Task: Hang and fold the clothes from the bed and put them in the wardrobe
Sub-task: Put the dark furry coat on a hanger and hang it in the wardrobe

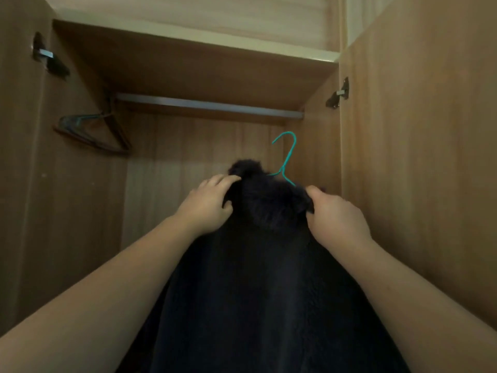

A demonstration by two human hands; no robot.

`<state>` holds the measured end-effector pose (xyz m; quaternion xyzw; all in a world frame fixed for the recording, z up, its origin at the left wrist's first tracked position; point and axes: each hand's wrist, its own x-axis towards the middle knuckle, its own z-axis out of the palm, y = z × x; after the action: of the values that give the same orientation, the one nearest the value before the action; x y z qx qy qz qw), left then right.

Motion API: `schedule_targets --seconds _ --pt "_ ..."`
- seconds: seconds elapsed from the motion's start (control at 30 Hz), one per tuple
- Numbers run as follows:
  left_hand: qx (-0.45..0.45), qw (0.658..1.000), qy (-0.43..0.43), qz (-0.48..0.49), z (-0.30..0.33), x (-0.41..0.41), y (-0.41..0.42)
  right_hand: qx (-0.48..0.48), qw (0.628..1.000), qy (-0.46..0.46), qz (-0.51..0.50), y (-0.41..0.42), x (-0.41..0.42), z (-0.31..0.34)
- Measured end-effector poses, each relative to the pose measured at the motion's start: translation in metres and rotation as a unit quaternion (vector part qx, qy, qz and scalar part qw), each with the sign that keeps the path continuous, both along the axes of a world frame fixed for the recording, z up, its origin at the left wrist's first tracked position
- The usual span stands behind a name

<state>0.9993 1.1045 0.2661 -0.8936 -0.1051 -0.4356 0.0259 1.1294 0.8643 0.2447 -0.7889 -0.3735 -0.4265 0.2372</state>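
Garment (pixel 269 278), dark and fuzzy, hung on a teal hanger (pixel 285 160) that the person held up inside the open wardrobe (pixel 204 146), below the rail (pixel 209 105). The hook poked up out of the collar and stood clear of the rail, not on it. The left hand (pixel 208 204) gripped the collar's left side, fingers curled into the fabric. The right hand (pixel 337 216) gripped the right shoulder, thumb on top and fingers tucked under the cloth. The fabric fell down between both forearms to the bottom edge of the view. At the rail's far left end a bunch of spare hangers (pixel 92 133) hung against the side wall. Dark hinges (pixel 49 56) showed on both door edges. A shelf board (pixel 188 63) ran above the rail.
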Motion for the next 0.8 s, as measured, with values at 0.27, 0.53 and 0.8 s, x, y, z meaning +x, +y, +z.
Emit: schedule_targets --seconds 0.27,0.53,0.8 --pt "-0.013 1.0 0.014 -0.005 0.042 0.03 0.115 -0.012 0.995 0.019 -0.093 0.091 0.048 0.063" --pt "0.129 0.982 -0.088 0.108 0.083 0.07 0.166 0.01 0.986 0.022 -0.167 0.14 0.107 0.131" --pt "0.186 0.961 -0.159 0.128 0.116 0.131 0.173 0.033 0.984 -0.028 -0.171 0.177 0.162 0.189"
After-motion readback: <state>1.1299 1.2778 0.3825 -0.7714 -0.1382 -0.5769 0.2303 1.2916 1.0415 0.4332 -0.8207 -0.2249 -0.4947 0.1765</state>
